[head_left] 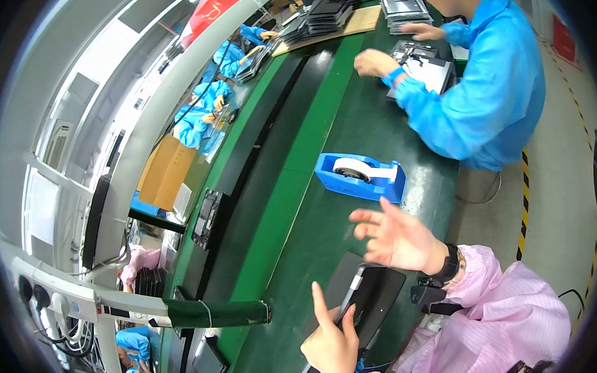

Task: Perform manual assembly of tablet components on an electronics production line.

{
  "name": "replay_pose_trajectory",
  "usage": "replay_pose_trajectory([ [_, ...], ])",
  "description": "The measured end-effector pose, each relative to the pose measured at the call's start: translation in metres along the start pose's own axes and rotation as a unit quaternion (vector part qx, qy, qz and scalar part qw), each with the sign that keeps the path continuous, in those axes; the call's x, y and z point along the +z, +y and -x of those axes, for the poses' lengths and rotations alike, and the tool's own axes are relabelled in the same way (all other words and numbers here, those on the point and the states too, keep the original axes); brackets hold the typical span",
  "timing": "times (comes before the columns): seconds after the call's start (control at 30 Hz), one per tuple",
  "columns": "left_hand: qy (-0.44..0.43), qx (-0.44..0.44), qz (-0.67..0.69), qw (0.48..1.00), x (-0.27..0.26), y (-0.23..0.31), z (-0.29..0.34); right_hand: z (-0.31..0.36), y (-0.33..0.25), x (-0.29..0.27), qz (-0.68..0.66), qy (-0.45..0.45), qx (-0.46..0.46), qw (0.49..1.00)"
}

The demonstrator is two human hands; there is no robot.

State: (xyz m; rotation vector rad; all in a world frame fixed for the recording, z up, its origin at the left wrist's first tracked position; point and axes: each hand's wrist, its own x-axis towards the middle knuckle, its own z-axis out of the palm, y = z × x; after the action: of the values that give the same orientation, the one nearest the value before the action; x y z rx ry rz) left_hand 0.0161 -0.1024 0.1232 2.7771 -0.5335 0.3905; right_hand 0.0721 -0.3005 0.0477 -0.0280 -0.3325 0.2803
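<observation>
Left grip [330,348] straddles a dark panel [379,297], closure unclear; right grip [402,244] spreads empty, farther right. Steady edge support likely prevents slipping.

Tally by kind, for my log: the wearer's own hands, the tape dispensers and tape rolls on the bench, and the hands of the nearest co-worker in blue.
Wearer's hands: 2 (left hand, right hand)
Blue tape dispenser: 1
White tape roll: 1
Co-worker's hands: 2
Total: 6
</observation>
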Motion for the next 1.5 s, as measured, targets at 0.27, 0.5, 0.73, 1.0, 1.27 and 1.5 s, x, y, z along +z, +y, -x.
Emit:
replay_pose_trajectory([
  [0.27, 0.055, 0.048, 0.181, 0.981, -0.013, -0.003, -0.001, 0.011, 0.027, -0.004, 0.550, -0.014, 0.063, 0.833],
  [0.5, 0.240, -0.083, 0.176, 0.951, -0.033, -0.074, 0.100, 0.042, 0.027, -0.028, 0.726, 0.024, 0.029, 0.687],
  [0.73, 0.106, -0.291, 0.279, 0.909, 0.047, -0.087, 0.153, 0.041, 0.031, -0.039, 0.747, 0.054, 0.071, 0.659],
  [1.0, 0.219, -0.226, 0.324, 0.892, 0.031, -0.087, 0.116, 0.012, 0.044, -0.050, 0.685, 0.060, -0.031, 0.726],
  [1.27, 0.191, -0.246, 0.641, 0.701, -0.003, -0.090, 0.140, 0.021, 0.003, -0.020, 0.501, 0.028, 0.115, 0.857],
  [1.5, 0.149, -0.211, 0.757, 0.599, 0.022, -0.105, 0.126, 0.009, 0.015, -0.009, 0.446, 0.068, 0.135, 0.882],
])
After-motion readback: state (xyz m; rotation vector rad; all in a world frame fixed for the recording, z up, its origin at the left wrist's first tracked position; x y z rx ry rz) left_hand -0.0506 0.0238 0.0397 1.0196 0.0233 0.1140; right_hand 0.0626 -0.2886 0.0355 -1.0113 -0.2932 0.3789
